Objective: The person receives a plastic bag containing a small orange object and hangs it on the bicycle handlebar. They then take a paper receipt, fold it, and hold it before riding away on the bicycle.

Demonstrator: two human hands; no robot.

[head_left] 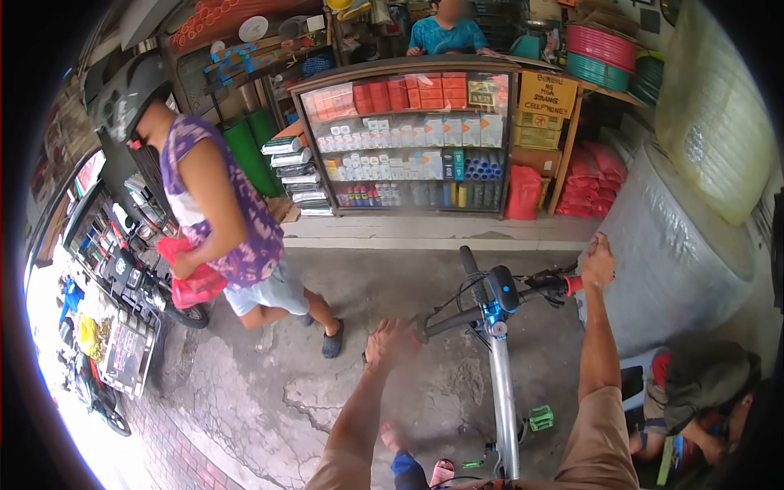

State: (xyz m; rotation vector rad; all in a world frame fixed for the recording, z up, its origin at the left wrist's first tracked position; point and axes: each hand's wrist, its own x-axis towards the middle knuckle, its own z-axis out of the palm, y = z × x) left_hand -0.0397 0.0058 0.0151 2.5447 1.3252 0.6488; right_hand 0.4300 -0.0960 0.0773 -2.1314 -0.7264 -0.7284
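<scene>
Below me is a bicycle with a silver frame tube point(504, 400) and a dark handlebar point(464, 319). My left hand point(395, 343) is closed round the handlebar's left end; a hazy patch blurs its fingers. At the other end, my right hand point(598, 263) is wrapped round the red grip point(574, 285), part of which shows beside it. A black box-like device point(502, 288) with a blue mark sits at the middle of the bar, above a blue stem point(495, 314). One green pedal point(540, 418) shows right of the frame.
A person in a helmet point(208, 188) carries a red bag point(194, 273) on the left. Ahead stands a glass display case point(408, 139), with another person point(447, 34) behind it. Large wrapped rolls point(665, 253) rise at right, near a crouching person point(702, 388). Motorcycles point(135, 278) stand at left.
</scene>
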